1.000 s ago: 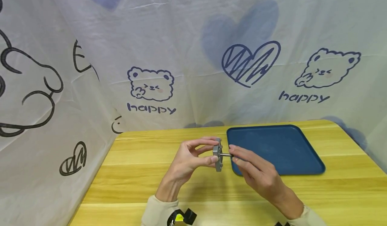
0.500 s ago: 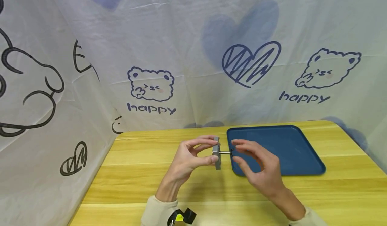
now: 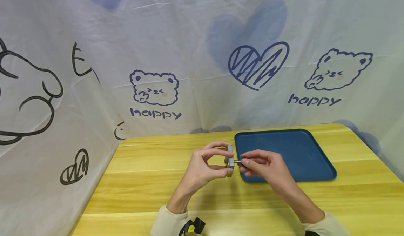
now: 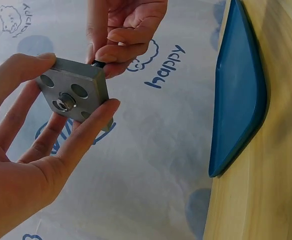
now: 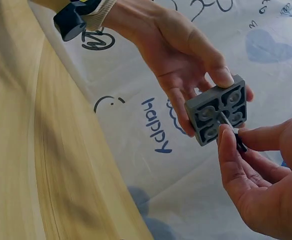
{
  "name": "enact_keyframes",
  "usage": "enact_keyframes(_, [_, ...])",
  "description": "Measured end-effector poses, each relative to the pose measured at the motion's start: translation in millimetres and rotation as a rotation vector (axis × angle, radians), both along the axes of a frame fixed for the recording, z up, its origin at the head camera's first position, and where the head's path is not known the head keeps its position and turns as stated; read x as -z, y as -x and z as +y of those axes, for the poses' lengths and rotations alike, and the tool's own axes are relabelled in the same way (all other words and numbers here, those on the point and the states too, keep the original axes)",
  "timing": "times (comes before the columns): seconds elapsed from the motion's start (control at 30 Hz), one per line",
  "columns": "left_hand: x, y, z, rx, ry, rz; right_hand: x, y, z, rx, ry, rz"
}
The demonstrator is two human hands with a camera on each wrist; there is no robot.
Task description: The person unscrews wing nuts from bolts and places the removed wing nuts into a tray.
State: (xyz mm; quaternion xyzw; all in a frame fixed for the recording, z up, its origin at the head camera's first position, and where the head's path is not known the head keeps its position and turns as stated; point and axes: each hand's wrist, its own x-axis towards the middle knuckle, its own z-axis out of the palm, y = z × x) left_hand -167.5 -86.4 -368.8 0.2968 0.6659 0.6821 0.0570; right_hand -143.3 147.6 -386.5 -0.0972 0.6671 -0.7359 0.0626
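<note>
My left hand (image 3: 197, 169) holds a grey square metal block (image 4: 93, 87) by its edges, thumb on one side and fingers on the other, raised above the table. In the left wrist view its flat face has several round holes about a central metal stub (image 4: 65, 101). The other face, in the right wrist view, is recessed, and a thin metal rod (image 5: 226, 120) stands out from its middle. My right hand (image 3: 268, 164) pinches the rod near its black outer end (image 5: 241, 143) between thumb and fingers, partly hiding it.
A blue tray (image 3: 287, 155) lies on the wooden table (image 3: 142, 194), behind and to the right of my hands. A white cloth (image 3: 202, 53) with printed bears and hearts hangs behind the table and along its left side.
Half a second ago my right hand had spread its fingers around the rod's end; now it pinches the rod again, with the wrist turned. The block has shifted slightly right in my left hand.
</note>
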Motion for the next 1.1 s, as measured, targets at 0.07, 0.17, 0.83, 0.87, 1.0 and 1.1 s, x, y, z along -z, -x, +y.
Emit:
enact_keyframes(0.07, [0.7, 0.2, 0, -0.004, -0.002, -0.008, 0.8, 0.4, 0, 0.0, 0.004, 0.004])
enact_keyframes(0.17, [0.8, 0.5, -2, -0.008, -0.009, -0.025, 1.8, 1.0, 0, 0.001, -0.008, 0.03])
enact_keyframes(0.83, [0.1, 4.9, -18, -0.049, -0.039, -0.104, 4.1, -3.1, -3, 0.104, -0.212, 0.516])
enact_keyframes(0.87, [-0.7, 5.0, -23, -0.063, -0.062, -0.12, 4.3, -2.6, -1, 0.121, -0.22, 0.561])
enact_keyframes(1.0, [-3.5, 6.0, -42, -0.107, -0.128, -0.159, 4.0, 0.8, 7, 0.17, -0.22, 0.652])
enact_keyframes(1.1, [-3.9, 7.9, -49, -0.092, -0.12, -0.163, 5.0, 4.0, 11, 0.163, -0.205, 0.627])
